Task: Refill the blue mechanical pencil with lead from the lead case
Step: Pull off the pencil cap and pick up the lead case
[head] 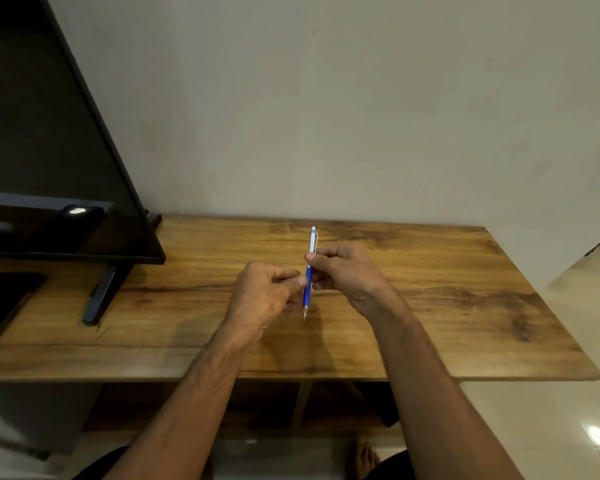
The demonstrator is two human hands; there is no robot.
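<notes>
The blue mechanical pencil (308, 284) is held upright above the wooden table (430, 306), its white cap and silver clip end up and its metal tip pointing down. My right hand (347, 275) grips its upper barrel between thumb and fingers. My left hand (267, 292) pinches the blue grip section from the left. The lead case is not visible; I cannot tell whether either hand hides it.
A dark television (49, 150) stands on a black leg (101, 299) at the table's left. A dark flat object (4, 299) lies at the far left edge. A plain wall runs behind the table, and tiled floor (586, 341) lies to the right.
</notes>
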